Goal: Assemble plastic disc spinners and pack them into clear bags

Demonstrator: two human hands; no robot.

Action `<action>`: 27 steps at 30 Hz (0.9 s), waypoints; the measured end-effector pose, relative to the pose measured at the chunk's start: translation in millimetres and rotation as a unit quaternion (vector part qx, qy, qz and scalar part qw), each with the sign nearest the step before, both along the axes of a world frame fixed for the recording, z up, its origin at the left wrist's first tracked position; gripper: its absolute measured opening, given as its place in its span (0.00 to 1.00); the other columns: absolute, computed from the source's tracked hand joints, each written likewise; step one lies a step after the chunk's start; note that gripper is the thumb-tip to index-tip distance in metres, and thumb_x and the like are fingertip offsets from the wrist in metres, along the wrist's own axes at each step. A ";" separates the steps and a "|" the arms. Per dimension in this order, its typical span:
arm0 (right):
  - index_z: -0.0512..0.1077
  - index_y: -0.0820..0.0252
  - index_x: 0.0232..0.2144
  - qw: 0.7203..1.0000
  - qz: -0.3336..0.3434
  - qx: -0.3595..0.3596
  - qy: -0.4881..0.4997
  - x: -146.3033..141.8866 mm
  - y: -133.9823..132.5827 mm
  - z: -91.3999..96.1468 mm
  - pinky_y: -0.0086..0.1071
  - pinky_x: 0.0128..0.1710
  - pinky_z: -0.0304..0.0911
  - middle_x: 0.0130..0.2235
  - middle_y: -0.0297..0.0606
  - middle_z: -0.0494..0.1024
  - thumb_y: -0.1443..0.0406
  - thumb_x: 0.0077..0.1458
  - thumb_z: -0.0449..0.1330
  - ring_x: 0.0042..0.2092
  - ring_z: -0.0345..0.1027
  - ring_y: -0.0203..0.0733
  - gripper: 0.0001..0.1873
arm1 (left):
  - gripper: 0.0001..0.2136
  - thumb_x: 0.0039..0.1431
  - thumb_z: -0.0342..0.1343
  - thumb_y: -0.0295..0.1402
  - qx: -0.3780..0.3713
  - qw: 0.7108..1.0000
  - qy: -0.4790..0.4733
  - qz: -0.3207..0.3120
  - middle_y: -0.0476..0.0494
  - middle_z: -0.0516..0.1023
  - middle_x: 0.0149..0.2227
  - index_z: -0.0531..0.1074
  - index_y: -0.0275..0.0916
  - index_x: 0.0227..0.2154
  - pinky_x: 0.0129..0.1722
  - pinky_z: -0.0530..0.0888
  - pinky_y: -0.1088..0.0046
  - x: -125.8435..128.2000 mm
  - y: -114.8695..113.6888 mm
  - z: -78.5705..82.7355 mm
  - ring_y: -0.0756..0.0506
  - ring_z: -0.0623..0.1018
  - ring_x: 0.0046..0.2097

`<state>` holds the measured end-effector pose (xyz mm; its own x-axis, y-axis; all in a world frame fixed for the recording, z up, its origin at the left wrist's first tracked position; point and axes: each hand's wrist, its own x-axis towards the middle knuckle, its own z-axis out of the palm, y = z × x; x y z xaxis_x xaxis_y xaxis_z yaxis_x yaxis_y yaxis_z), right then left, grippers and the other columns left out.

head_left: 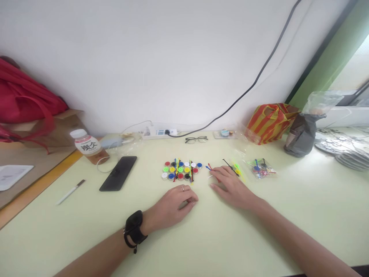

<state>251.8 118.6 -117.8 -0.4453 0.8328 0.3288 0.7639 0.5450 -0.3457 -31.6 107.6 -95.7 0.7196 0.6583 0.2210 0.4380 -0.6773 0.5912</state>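
Observation:
My left hand (pixel 175 204), with a ring on one finger, rests curled on the table and nothing shows in it. Just beyond it sit rows of small round plastic pieces (pixel 180 176) in red, blue, green, yellow, white and black. Several thin coloured arrow-shaped plastic pieces (pixel 190 169) lie across them in two lines. To the right, my right hand (pixel 229 186) lies with its fingers stretched over loose arrows, partly hiding them. A blue arrow (pixel 207 167), a black arrow (pixel 229 165) and yellow-green arrows (pixel 238 169) stick out around its fingertips.
A clear bag of coloured parts (pixel 262 169) lies right of my right hand. A black phone (pixel 118 173), a bottle (pixel 89 146) and a pen-like stick (pixel 70 192) are at left. Glasses (pixel 196 139) and a power strip (pixel 161 133) sit near the wall, bags (pixel 271 121) back right.

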 end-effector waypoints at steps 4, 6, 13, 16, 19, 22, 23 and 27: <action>0.67 0.55 0.61 1.000 -0.018 0.010 0.009 1.7 1.9 -4.1 0.54 0.62 0.63 0.59 0.47 0.72 0.61 0.65 0.58 0.63 0.61 0.57 0.23 | 0.07 0.69 0.52 0.26 -0.004 1.000 0.008 -0.004 0.47 0.77 0.39 0.74 0.42 0.40 0.45 0.71 0.69 -0.3 -0.2 0.6 0.45 0.75 0.42; 0.66 0.55 0.62 0.999 -0.022 0.027 0.029 1.4 2.5 -4.4 0.54 0.61 0.64 0.59 0.48 0.72 0.62 0.64 0.59 0.62 0.62 0.57 0.24 | 0.07 0.69 0.51 0.27 -0.004 1.000 0.012 -0.006 0.46 0.78 0.39 0.73 0.42 0.40 0.45 0.71 0.68 -0.7 -0.3 0.3 0.45 0.75 0.43; 0.75 0.54 0.42 0.976 -0.026 0.077 0.204 -3.8 -1.9 11.0 0.42 0.44 0.71 0.42 0.43 0.79 0.64 0.67 0.57 0.44 0.74 0.48 0.07 | 0.07 0.69 0.51 0.27 -0.002 1.000 0.010 -0.004 0.46 0.78 0.40 0.74 0.42 0.41 0.45 0.71 0.68 -1.0 -0.1 0.0 0.45 0.75 0.42; 0.73 0.55 0.32 0.975 -0.009 0.031 0.219 -4.5 -4.1 14.6 0.36 0.33 0.69 0.33 0.40 0.76 0.63 0.67 0.56 0.34 0.71 0.43 0.10 | 0.07 0.70 0.51 0.28 -0.005 1.000 0.007 -0.006 0.45 0.78 0.39 0.74 0.42 0.41 0.44 0.72 0.68 -0.9 -0.3 0.9 0.45 0.76 0.42; 0.73 0.56 0.30 0.982 0.024 -0.035 0.185 -4.7 -3.9 11.8 0.34 0.31 0.69 0.33 0.39 0.76 0.63 0.67 0.57 0.33 0.71 0.42 0.11 | 0.07 0.70 0.51 0.28 -0.003 1.000 0.005 -0.008 0.45 0.78 0.39 0.74 0.42 0.41 0.45 0.72 0.68 -0.7 -0.6 1.3 0.45 0.76 0.42; 0.77 0.56 0.37 0.985 0.042 -0.066 0.153 -4.2 -1.2 6.2 0.36 0.36 0.72 0.40 0.43 0.79 0.65 0.66 0.56 0.39 0.75 0.44 0.10 | 0.07 0.70 0.51 0.27 -0.002 1.000 0.005 -0.006 0.45 0.78 0.39 0.75 0.42 0.41 0.45 0.72 0.68 -0.6 -1.2 1.5 0.45 0.76 0.42; 0.78 0.56 0.40 0.986 0.040 -0.067 0.145 -3.6 0.1 4.6 0.37 0.38 0.73 0.43 0.44 0.79 0.66 0.66 0.55 0.41 0.75 0.45 0.10 | 0.07 0.70 0.51 0.27 -0.003 1.000 0.005 -0.006 0.45 0.78 0.40 0.75 0.42 0.41 0.45 0.72 0.68 -0.7 -1.5 1.6 0.45 0.75 0.42; 0.76 0.55 0.51 0.992 0.011 -0.054 0.112 0.7 4.9 1.0 0.43 0.49 0.73 0.52 0.46 0.77 0.67 0.63 0.58 0.50 0.75 0.50 0.16 | 0.07 0.69 0.52 0.27 -0.005 1.000 0.008 -0.003 0.46 0.77 0.39 0.74 0.43 0.41 0.45 0.72 0.68 -0.9 -2.2 1.7 0.45 0.76 0.42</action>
<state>252.5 123.6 -116.8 -0.3898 0.8593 0.3311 0.6498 0.5114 -0.5623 -32.5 105.5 -94.0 0.7266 0.6565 0.2025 0.4434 -0.6733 0.5917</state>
